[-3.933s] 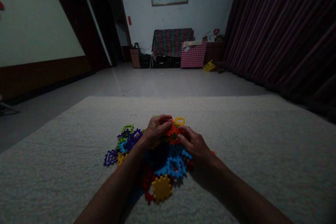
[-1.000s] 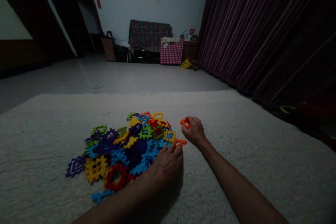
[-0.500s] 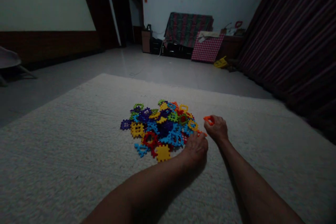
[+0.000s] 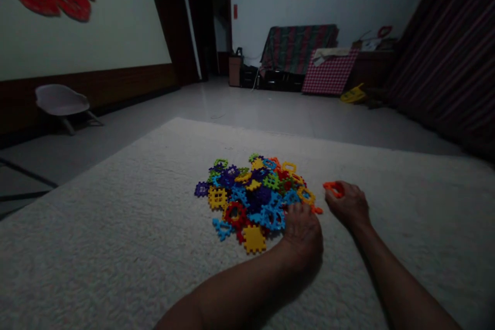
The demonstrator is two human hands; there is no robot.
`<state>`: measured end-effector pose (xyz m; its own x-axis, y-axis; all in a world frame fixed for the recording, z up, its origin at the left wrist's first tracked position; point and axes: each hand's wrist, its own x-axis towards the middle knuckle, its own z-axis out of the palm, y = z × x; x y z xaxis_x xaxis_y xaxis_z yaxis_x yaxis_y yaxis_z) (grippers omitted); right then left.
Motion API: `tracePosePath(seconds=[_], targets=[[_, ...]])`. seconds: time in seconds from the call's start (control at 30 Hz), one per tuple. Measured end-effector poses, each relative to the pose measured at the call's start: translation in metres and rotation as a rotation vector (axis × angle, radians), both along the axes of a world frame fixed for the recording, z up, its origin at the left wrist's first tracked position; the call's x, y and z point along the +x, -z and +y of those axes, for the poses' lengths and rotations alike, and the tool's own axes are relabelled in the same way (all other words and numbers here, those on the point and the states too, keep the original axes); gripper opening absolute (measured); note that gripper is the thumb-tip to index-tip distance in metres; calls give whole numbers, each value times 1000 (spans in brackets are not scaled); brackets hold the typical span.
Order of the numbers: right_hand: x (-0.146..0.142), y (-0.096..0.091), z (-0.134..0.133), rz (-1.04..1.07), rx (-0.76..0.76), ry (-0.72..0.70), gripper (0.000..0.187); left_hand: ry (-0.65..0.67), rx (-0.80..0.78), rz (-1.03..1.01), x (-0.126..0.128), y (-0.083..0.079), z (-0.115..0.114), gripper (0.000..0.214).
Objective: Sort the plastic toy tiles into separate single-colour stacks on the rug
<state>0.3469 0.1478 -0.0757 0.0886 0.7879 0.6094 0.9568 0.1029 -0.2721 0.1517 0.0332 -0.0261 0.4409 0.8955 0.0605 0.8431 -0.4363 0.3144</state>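
A heap of colourful plastic interlocking pieces [image 4: 258, 199] lies on the pale mat, in blue, purple, yellow, red, green and orange. My left hand [image 4: 303, 232] rests at the heap's near right edge, fingers curled down among the pieces. Its fingertips are hidden, so what they pinch does not show. An orange piece [image 4: 317, 210] pokes out just beyond those fingers. To the right of the heap, my right hand [image 4: 348, 203] is closed on an orange interlocking piece [image 4: 333, 188] with an open middle. A flat yellow square piece [image 4: 254, 239] lies at the heap's front.
The pale textured mat [image 4: 116, 227] covers the floor around the heap. A light chair [image 4: 62, 100] stands at the left by the wall. Cloth-covered furniture [image 4: 301, 49] stands along the far wall, and a dark striped curtain [image 4: 436, 56] hangs at the right.
The view has turned a little left and up, shifting the scene right and down. My left fingers have moved slightly left, away from the orange piece beside them. My right hand still holds its piece.
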Motion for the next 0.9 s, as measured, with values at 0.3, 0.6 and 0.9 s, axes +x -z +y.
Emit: tracePosePath(seconds=[0.3, 0.6, 0.9], targets=[[-7, -9, -7, 83, -29, 16, 28, 88, 58, 69, 10, -11, 36, 40], [-3, -2, -3, 103, -19, 15, 29, -31, 65, 113, -4, -10, 31, 39], [-12, -7, -10, 113, -51, 134, 50, 11, 1, -75, 18, 7, 24, 32]])
